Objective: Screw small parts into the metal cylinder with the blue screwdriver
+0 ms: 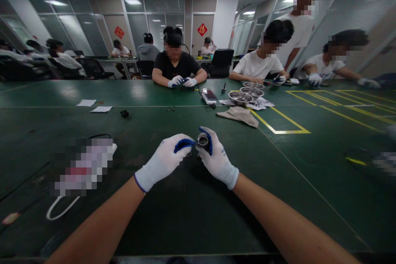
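- Two gloved hands meet at the centre of the head view, low over the green table, with bare forearms running in from the bottom corners of the frame.
- Coming in from the lower left, the left hand wears a white knit glove with blue fingertips; its fingers curl toward the right hand and one blue tip reaches the small part held there.
- From the lower right, the right hand stands more upright, its blue-tipped thumb and forefinger closed around a small round metal part.
- Just above centre frame, this part sits between the two hands' fingertips; it looks like a short dark ring or cylinder with a shiny rim and a hollow middle. Finer detail is too small to tell.
- Both hands are together on that part: the right clamps it, the left touches its left side.
- At the left of the frame, a blurred-out object lies on the table with a white cord looping below it.
- Right of centre in the upper half, a tan cloth lies crumpled, with steel bowls just behind it and yellow tape lines to its right.
- Across the table, a person in a black shirt sits with white-gloved hands together; further people in white shirts sit at the upper right.
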